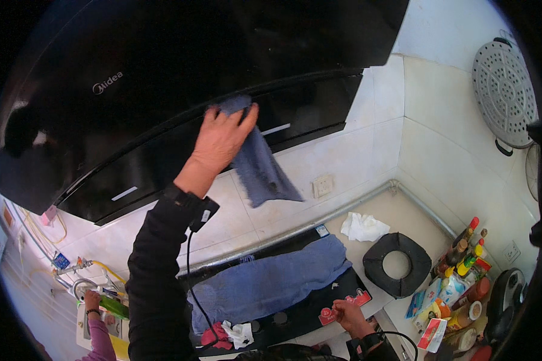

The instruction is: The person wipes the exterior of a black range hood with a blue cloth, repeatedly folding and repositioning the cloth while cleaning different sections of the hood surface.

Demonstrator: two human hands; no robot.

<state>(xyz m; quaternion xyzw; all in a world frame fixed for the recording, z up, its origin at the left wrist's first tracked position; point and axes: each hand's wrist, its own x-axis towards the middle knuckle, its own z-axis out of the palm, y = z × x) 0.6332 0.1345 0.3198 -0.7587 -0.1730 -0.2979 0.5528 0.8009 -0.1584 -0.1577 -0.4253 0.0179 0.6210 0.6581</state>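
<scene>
My left hand (223, 137) is raised against the front of a black range hood (171, 58), its fingers closed on a blue-grey cloth (264, 169). The cloth's upper end is pressed to the seam under the hood's large panel, and its lower part hangs down before the tiled wall. My right hand (350, 316) is low, over the front right edge of the black gas hob (293, 316), with fingers bent; nothing can be made out in it. A long blue towel (271, 280) lies spread across the hob.
A red cloth (216, 336) and crumpled white tissue (238, 335) lie at the hob's front left. On the counter are more tissue (365, 226), a black ring-shaped stove part (397, 265), bottles and jars (460, 257). Another person's hand (91, 300) is at the sink, lower left.
</scene>
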